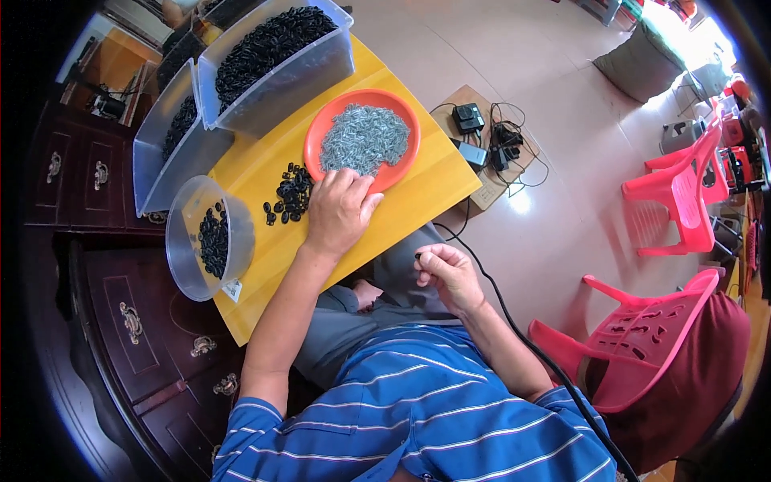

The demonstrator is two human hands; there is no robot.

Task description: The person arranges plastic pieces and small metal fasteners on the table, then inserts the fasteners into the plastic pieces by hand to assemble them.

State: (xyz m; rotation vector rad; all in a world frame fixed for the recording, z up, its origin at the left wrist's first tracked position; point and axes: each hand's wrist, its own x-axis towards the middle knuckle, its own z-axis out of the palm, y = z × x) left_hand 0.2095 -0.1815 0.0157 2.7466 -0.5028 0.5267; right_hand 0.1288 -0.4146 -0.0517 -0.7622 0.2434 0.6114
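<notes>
Right grip (444, 273) pinching small black part (418, 257), frame centre; left hand (339, 210) reaching flat toward orange dish (320, 135), picking one grey piece (363, 138) cleanly, holding nothing.

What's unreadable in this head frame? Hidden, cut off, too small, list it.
- Left hand: palm down at the rim of the orange bowl; whatever is under the fingers is hidden by the hand.
- Right hand: pinches a tiny black part, too small to tell its shape.
- Grey pieces in the bowl: too small to tell apart.
- Back clear bins: cut off by the fisheye rim at the top.
</notes>
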